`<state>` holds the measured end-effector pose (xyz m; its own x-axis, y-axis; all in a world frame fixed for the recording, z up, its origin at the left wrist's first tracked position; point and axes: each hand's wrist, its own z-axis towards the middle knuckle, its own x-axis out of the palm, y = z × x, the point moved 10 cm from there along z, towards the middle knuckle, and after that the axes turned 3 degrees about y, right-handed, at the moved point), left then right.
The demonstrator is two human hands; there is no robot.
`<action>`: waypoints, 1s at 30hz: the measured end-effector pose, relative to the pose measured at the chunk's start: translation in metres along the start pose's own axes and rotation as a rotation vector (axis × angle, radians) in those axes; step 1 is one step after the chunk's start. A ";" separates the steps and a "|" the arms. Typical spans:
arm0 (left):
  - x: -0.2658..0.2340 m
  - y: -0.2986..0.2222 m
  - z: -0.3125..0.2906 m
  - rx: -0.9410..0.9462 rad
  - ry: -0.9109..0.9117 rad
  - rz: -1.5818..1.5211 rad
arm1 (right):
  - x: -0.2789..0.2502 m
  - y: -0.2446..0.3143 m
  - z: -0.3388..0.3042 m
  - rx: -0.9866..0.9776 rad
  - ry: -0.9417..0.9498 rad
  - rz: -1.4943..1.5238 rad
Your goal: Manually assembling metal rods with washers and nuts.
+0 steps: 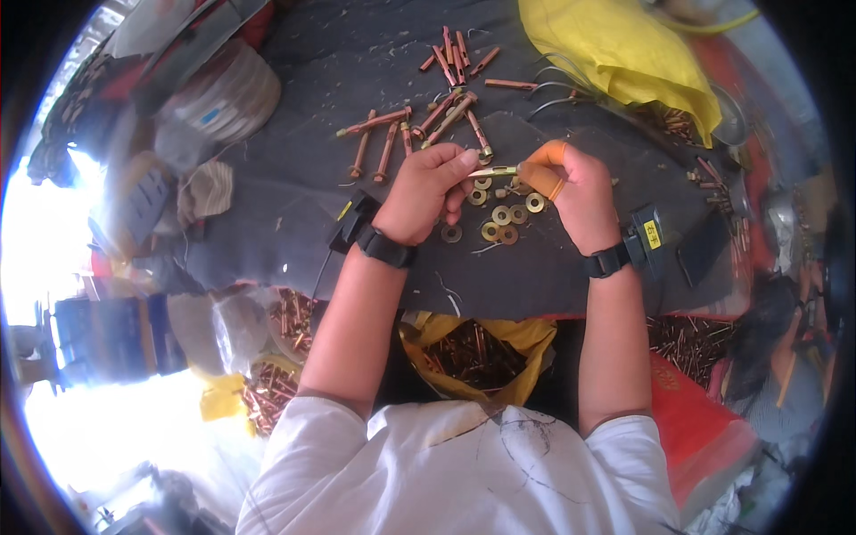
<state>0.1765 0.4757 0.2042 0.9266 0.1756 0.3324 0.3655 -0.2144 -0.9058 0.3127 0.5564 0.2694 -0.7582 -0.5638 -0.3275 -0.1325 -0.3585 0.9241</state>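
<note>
My left hand (425,192) and my right hand (573,192) meet over the dark work cloth, fingers closed on opposite ends of a slim brassy sleeve anchor bolt (499,170). It lies roughly level between them, and its ends are hidden by my fingers. Orange finger covers (546,178) wrap fingers of my right hand. Just below the bolt are several loose brass-coloured washers (501,215). Beyond my left hand lie several copper-coloured anchor bolts (387,153) with nuts on them. Farther off is a small heap of copper-coloured sleeves (456,55).
A yellow sack (615,62) lies at the far right, with more bolts (673,122) by its mouth. Against my body, an open yellow bag (535,339) holds many metal parts. A red sack (691,428) stands at lower right. White round tubs (227,94) sit at far left.
</note>
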 end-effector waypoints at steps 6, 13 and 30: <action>-0.002 -0.001 -0.001 0.001 0.001 0.050 | 0.001 0.008 0.001 -0.022 0.016 -0.087; 0.046 -0.017 -0.017 0.176 0.467 0.294 | -0.012 -0.023 -0.001 0.163 -0.076 -0.181; -0.019 -0.061 0.001 0.360 -0.617 1.529 | 0.011 0.008 -0.002 0.020 0.054 -0.598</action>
<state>0.1360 0.4863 0.2530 0.1857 0.3705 -0.9101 -0.8886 -0.3319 -0.3165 0.3052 0.5459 0.2727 -0.5153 -0.3057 -0.8006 -0.5382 -0.6116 0.5800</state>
